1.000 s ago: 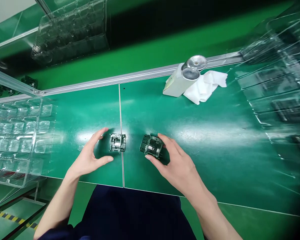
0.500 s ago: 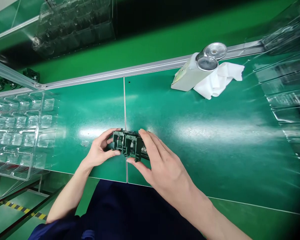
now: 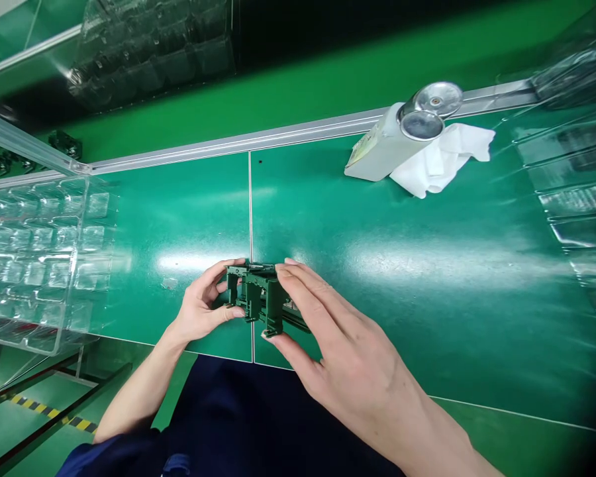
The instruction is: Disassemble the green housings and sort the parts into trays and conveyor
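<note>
Between my two hands is a dark green plastic frame (image 3: 254, 298) with open bays, raised over the green table near its front edge. My left hand (image 3: 201, 305) grips its left end, thumb below and fingers along the top. At the right end, my right hand (image 3: 335, 331) has its fingers on the top edge and its thumb at the lower corner. Small light-coloured parts show inside the frame near my right fingers; what they are I cannot make out. My right palm covers part of that end.
Clear plastic trays (image 3: 44, 265) with moulded pockets stand at the left, and more clear trays (image 3: 576, 199) at the right. A white container (image 3: 377, 149) with round metal dishes (image 3: 422, 124) and a crumpled white cloth (image 3: 442, 162) sit by the metal rail (image 3: 179, 150).
The frame has tilted, so its bays look taller and more open toward me. My right hand has shifted slightly down and right with it; my left hand keeps its hold.
</note>
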`<state>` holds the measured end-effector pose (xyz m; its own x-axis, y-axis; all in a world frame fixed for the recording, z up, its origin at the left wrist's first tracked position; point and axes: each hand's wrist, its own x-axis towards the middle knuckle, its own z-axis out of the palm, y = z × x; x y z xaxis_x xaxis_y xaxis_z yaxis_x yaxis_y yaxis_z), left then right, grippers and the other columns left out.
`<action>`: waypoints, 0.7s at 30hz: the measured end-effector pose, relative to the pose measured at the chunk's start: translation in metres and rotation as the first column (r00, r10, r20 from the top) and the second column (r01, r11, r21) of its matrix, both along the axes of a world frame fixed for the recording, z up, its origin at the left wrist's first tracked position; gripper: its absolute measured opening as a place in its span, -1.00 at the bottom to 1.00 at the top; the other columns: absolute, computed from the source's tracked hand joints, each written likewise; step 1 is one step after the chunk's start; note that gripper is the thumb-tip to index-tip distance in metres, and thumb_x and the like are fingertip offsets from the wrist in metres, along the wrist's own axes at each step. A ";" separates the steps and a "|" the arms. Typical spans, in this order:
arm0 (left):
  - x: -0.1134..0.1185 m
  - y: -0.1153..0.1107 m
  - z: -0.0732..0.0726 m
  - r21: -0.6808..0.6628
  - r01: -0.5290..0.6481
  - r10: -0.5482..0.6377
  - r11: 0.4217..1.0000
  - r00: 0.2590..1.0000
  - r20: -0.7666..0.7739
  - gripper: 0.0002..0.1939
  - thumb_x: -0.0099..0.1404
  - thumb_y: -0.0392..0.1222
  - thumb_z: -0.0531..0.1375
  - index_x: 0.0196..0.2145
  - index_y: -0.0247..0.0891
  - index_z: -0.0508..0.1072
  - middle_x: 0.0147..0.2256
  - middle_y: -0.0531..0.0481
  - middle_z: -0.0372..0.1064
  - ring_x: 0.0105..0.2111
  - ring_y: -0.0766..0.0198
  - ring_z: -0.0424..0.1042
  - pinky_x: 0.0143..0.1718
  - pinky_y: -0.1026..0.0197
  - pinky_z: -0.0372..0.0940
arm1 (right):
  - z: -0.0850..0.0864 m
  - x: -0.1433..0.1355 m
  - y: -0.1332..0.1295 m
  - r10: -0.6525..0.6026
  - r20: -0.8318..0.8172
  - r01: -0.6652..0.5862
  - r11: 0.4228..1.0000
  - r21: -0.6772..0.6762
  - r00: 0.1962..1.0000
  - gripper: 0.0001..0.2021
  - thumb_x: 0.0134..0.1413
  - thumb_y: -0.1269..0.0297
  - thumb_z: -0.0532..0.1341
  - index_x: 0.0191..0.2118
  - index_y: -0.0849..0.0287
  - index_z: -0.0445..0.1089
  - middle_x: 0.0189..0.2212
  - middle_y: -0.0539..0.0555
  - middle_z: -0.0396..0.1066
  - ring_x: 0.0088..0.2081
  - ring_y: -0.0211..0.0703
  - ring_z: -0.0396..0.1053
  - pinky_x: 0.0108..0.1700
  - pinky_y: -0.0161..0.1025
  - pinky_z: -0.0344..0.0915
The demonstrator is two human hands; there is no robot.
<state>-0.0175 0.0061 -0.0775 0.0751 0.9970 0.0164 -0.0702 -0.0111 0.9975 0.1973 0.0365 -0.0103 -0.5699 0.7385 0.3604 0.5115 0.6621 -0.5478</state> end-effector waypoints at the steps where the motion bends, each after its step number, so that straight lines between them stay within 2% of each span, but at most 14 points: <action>1: 0.000 0.000 0.001 0.002 -0.002 0.002 1.000 1.000 -0.015 -0.37 0.11 -0.19 0.40 0.13 -0.10 0.37 0.10 -0.15 0.36 -0.03 0.14 0.47 -0.02 0.17 0.43 | -0.001 0.001 0.000 -0.003 -0.013 0.002 1.000 -0.026 1.000 -0.44 0.20 0.43 0.14 0.30 0.29 0.06 0.13 0.29 0.34 0.18 0.10 0.30 0.19 0.02 0.38; 5: 0.000 -0.002 0.004 0.021 0.003 -0.001 1.000 0.992 -0.127 -0.38 0.16 -0.15 0.37 0.16 -0.09 0.33 0.10 -0.16 0.37 0.02 0.09 0.44 0.00 0.12 0.42 | -0.005 0.005 -0.001 -0.016 -0.054 0.011 0.996 -0.094 0.998 -0.42 0.18 0.44 0.17 0.30 0.20 0.06 0.14 0.25 0.33 0.19 0.10 0.29 0.22 0.11 0.32; 8: -0.001 -0.001 0.015 0.117 0.029 0.014 0.993 0.936 -0.353 -0.37 0.19 -0.14 0.34 0.20 -0.10 0.28 0.10 -0.17 0.36 0.10 0.06 0.37 0.05 0.07 0.39 | -0.008 0.011 -0.004 -0.031 -0.076 0.017 0.984 -0.177 0.997 -0.40 0.18 0.44 0.17 0.31 0.18 0.04 0.19 0.24 0.27 0.24 0.07 0.22 0.26 0.11 0.26; 11: 0.000 0.001 0.038 0.348 0.113 0.140 0.931 0.768 -0.625 -0.28 0.17 -0.14 0.36 0.24 -0.15 0.23 0.05 -0.21 0.37 0.09 0.03 0.35 0.06 0.00 0.38 | -0.018 0.016 -0.004 -0.066 -0.198 -0.010 0.932 -0.363 0.978 -0.39 0.20 0.40 0.17 0.33 0.10 0.00 0.26 0.20 0.18 0.30 0.03 0.13 0.28 0.07 0.22; 14: 0.006 0.004 0.066 0.489 0.253 0.270 0.835 0.585 -0.765 -0.21 0.17 -0.16 0.35 0.28 -0.23 0.15 -0.04 -0.22 0.37 0.03 0.02 0.37 0.04 -0.04 0.37 | -0.035 0.018 -0.002 -0.114 -0.463 -0.164 0.839 -0.518 0.879 -0.41 0.22 0.32 0.18 0.31 0.00 0.00 0.29 0.16 0.14 0.30 -0.01 0.13 0.25 0.03 0.27; 17: 0.013 0.007 0.087 0.471 0.372 0.274 0.800 0.471 -0.838 -0.21 0.21 -0.20 0.32 0.31 -0.31 0.08 -0.09 -0.23 0.35 -0.03 0.05 0.38 -0.02 0.00 0.39 | -0.050 0.018 -0.002 -0.175 -0.649 -0.322 0.755 -0.570 0.740 -0.46 0.22 0.22 0.21 0.27 -0.04 0.05 0.27 0.14 0.16 0.23 -0.06 0.24 0.15 -0.07 0.38; 21: 0.017 0.009 0.098 0.403 0.456 0.234 0.794 0.384 -0.893 -0.18 0.23 -0.20 0.30 0.33 -0.38 0.02 -0.08 -0.28 0.32 -0.05 0.05 0.36 -0.05 0.04 0.39 | -0.057 0.017 -0.004 -0.249 -0.718 -0.412 0.678 -0.608 0.650 -0.46 0.15 0.16 0.28 0.21 -0.08 0.15 0.25 0.11 0.20 0.18 -0.10 0.30 0.13 -0.12 0.38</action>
<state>-0.0005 0.0148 0.0207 0.4962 0.7997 0.3381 0.7693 -0.5855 0.2556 0.2140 0.0325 -0.0670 -0.4446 0.8920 0.0817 -0.2902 -0.0571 -0.9553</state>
